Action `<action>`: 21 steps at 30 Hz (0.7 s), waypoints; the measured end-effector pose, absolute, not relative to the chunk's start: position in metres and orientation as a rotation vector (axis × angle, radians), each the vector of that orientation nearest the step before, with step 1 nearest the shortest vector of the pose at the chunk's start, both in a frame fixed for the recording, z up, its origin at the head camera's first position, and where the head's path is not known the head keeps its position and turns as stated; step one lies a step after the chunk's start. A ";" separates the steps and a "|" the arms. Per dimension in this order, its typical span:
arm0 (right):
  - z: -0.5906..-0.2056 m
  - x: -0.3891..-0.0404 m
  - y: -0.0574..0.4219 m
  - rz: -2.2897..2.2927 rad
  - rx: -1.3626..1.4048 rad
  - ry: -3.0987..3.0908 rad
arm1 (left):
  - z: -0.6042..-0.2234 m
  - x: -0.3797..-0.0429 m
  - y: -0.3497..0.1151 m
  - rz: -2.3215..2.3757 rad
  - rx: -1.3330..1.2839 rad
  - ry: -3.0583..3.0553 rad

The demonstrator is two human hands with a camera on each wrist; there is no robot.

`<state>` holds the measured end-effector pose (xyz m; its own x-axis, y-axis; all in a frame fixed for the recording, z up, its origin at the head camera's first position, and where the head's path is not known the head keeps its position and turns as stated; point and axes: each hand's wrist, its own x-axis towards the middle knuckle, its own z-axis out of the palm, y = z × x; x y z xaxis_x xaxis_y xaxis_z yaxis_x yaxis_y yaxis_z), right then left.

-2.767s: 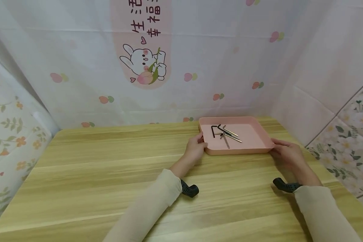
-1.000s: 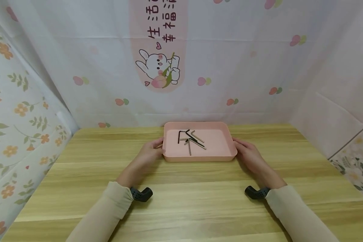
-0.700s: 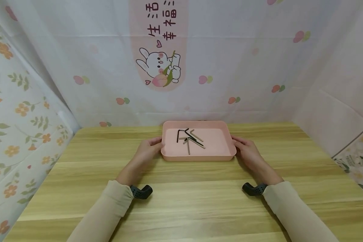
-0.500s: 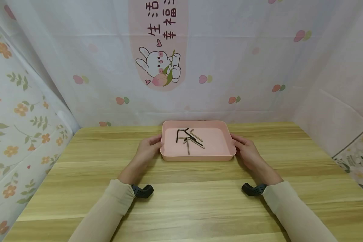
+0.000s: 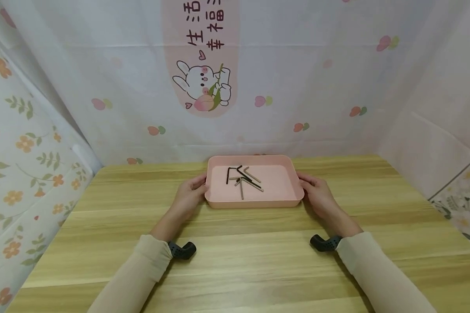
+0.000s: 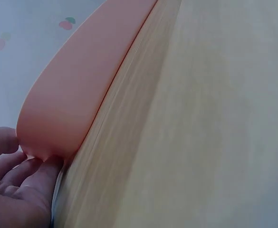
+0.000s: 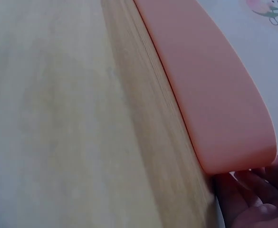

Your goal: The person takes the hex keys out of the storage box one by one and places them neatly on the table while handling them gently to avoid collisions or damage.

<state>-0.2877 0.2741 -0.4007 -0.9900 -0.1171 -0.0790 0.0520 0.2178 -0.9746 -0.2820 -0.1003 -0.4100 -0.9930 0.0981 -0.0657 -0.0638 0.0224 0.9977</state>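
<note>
A pink rectangular tray (image 5: 283,184) sits at the back of the table, with several L-shaped hex keys in its left half. Some are black, like the hex key (image 5: 228,176) at the left; others are silvery, like the hex key (image 5: 241,191) at the front. My left hand (image 5: 188,195) holds the tray's left end, the thumb up near the rim and the fingers low against the wall in the left wrist view. At the opposite end my right hand (image 5: 319,198) grips the tray, its fingertips partly hidden under the corner in the right wrist view.
The wood-grain table (image 5: 254,261) extends in front of the tray and to both sides. Close behind the tray hangs a white printed curtain (image 5: 282,78). Floral cloth (image 5: 19,187) borders the left side. Each wrist wears a black camera band, such as the left wrist camera (image 5: 184,251).
Both hands have shifted the tray leftward from the table's right back corner to the middle, the hex keys staying inside. Over the last half second it has barely moved.
</note>
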 end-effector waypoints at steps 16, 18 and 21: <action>-0.398 -0.266 0.279 -1.689 -0.199 2.407 | -0.409 -0.256 -0.118 2.011 0.082 2.194; -0.397 -0.263 0.277 -1.665 -0.199 2.425 | -0.408 -0.252 -0.119 2.014 0.080 2.191; -0.397 -0.258 0.275 -1.674 -0.178 2.411 | -0.408 -0.246 -0.120 2.022 0.083 2.183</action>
